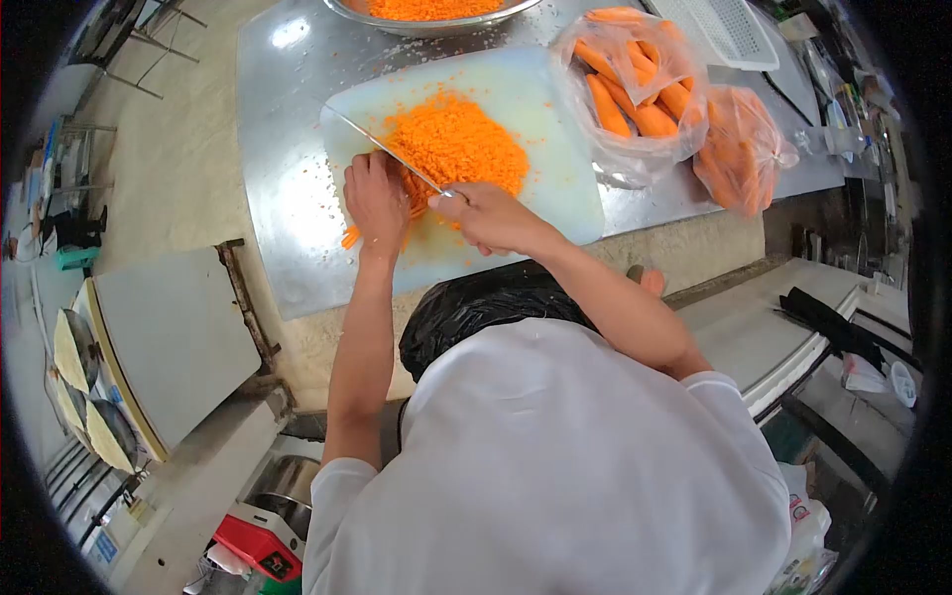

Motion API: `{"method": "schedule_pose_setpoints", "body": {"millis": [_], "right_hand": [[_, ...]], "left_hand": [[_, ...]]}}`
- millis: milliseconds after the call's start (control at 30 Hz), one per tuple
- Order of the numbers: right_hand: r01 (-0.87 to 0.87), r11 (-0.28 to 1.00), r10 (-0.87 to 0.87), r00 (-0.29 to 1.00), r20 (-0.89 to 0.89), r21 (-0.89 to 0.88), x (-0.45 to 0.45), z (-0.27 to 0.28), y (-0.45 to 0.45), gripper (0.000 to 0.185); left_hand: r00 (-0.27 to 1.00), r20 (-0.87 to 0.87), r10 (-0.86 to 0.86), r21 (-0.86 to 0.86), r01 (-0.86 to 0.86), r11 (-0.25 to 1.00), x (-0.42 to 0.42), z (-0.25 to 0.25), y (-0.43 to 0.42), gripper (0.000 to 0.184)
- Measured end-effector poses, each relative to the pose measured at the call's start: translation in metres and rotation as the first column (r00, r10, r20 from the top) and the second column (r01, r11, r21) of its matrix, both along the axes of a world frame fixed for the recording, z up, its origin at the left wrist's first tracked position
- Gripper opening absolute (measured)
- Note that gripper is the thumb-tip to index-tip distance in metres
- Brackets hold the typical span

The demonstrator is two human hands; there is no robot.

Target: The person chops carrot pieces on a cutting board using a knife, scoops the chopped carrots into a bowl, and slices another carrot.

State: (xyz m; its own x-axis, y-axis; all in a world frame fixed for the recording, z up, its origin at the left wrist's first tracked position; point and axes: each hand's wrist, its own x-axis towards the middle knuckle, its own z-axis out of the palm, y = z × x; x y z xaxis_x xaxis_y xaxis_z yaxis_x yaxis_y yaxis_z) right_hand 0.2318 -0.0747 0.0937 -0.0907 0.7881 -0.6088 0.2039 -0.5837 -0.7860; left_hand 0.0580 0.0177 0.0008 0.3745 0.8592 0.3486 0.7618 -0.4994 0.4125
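Note:
A heap of finely chopped carrot (456,139) lies on a pale cutting board (555,198). My right hand (491,216) is closed around the handle of a knife (382,147), whose blade slants up and left along the heap's left edge. On the blade's left side, my left hand (377,203) presses on carrot strips (350,236), its fingers bent and together beside the blade. Strip ends stick out at the left of that hand; the rest of them is hidden under it.
Behind the board stands a metal bowl (436,22) of chopped carrot. To the right are an open plastic bag (635,89) of whole carrots, a second bag (739,149) and a white basket (719,35). The metal table's (288,198) left edge borders the floor.

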Motion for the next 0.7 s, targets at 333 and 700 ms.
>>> {"method": "schedule_pose_setpoints", "body": {"millis": [333, 700], "right_hand": [[-0.075, 0.995, 0.075, 0.997, 0.005, -0.063, 0.001, 0.003, 0.017, 0.046], [-0.073, 0.995, 0.071, 0.997, -0.023, -0.07, -0.001, 0.021, 0.014, 0.048]], "left_hand": [[0.998, 0.063, 0.023, 0.012, -0.024, 1.0, 0.001, -0.008, 0.003, 0.018], [0.991, 0.131, 0.012, 0.022, -0.015, 1.0, 0.001, -0.006, 0.0, 0.013]]}}
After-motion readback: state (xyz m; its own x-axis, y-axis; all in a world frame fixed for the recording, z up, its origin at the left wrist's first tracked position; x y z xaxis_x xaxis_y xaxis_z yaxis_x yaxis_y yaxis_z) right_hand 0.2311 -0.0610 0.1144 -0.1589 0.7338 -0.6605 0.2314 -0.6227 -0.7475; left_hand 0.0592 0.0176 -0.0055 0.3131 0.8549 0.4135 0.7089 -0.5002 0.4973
